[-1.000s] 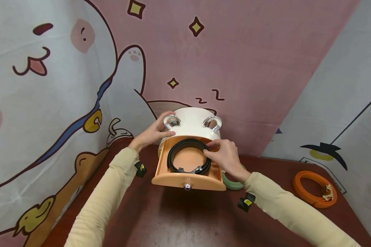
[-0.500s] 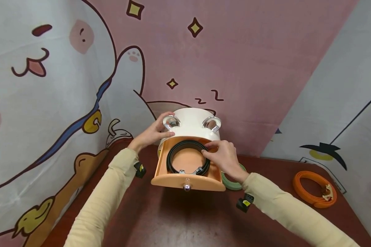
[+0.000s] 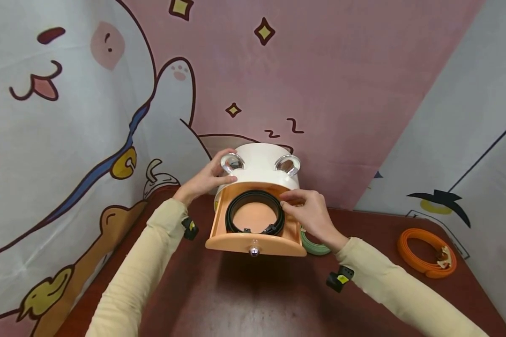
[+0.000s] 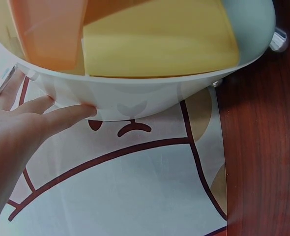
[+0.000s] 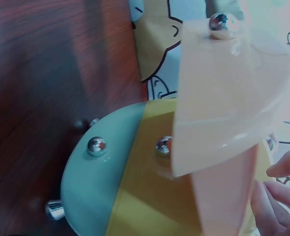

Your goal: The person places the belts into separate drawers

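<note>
In the head view, a white cabinet [image 3: 259, 161] with two clear ring handles on top stands at the back of the brown table [image 3: 253, 299], against the cartoon backdrop [image 3: 67, 117]. Its orange drawer [image 3: 255, 243] is pulled out toward the person and has a small silver knob [image 3: 253, 252] on the front. A coiled black belt [image 3: 255, 217] lies flat inside the drawer. The left hand [image 3: 204, 180] rests against the left side of the cabinet, thumb curled over the left ring handle [image 3: 229, 163]. The right hand [image 3: 309, 215] is at the right edge of the drawer, fingertips pinching the right side of the black belt. A coiled green belt [image 3: 314, 243] lies on the table just right of the drawer, partly hidden by the right wrist. A coiled orange belt [image 3: 426, 252] lies well apart to the right of the cabinet. In the left wrist view, the left hand [image 4: 17, 132] presses nearly straight fingers against the white cabinet wall [image 4: 150, 96]. In the right wrist view, the drawer [image 5: 228, 113] is seen from below, with the yellow and pale green drawer fronts beneath it; only the fingertips [image 5: 277, 189] of the right hand show beside the drawer, and the grip cannot be told here.
</note>
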Demonstrator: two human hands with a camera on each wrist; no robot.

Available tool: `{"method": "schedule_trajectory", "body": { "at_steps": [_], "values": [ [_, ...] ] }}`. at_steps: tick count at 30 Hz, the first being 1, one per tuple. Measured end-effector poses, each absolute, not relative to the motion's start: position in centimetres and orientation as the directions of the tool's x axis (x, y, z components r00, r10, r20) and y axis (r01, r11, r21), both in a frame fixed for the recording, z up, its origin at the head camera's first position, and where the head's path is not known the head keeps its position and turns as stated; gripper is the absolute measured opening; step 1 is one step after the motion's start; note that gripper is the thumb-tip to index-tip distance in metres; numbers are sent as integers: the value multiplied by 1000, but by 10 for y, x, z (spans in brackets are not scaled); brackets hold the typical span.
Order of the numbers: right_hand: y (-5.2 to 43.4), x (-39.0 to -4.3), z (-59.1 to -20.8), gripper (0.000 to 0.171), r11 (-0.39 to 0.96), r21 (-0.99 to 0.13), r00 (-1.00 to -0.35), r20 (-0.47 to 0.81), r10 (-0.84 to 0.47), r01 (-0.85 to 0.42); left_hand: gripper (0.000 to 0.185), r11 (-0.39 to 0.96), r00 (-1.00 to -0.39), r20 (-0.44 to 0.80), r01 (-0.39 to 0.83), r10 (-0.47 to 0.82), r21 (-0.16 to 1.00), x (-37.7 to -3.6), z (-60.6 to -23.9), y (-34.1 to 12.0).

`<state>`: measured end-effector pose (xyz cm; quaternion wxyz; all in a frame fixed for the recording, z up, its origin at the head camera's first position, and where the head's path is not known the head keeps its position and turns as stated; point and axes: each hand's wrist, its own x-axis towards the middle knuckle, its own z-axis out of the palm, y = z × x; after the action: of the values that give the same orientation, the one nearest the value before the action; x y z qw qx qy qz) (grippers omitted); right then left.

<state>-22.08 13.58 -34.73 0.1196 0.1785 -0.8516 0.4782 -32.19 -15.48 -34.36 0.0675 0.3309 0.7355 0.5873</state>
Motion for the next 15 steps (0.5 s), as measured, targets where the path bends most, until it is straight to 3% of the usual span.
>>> {"method": "schedule_trajectory", "body": {
  "at_steps": [15],
  "values": [
    [128, -196, -334, 17, 242, -867, -877, 349, -330, -436, 74, 108, -769, 286, 417, 572, 903, -321, -342, -155]
  ]
}}
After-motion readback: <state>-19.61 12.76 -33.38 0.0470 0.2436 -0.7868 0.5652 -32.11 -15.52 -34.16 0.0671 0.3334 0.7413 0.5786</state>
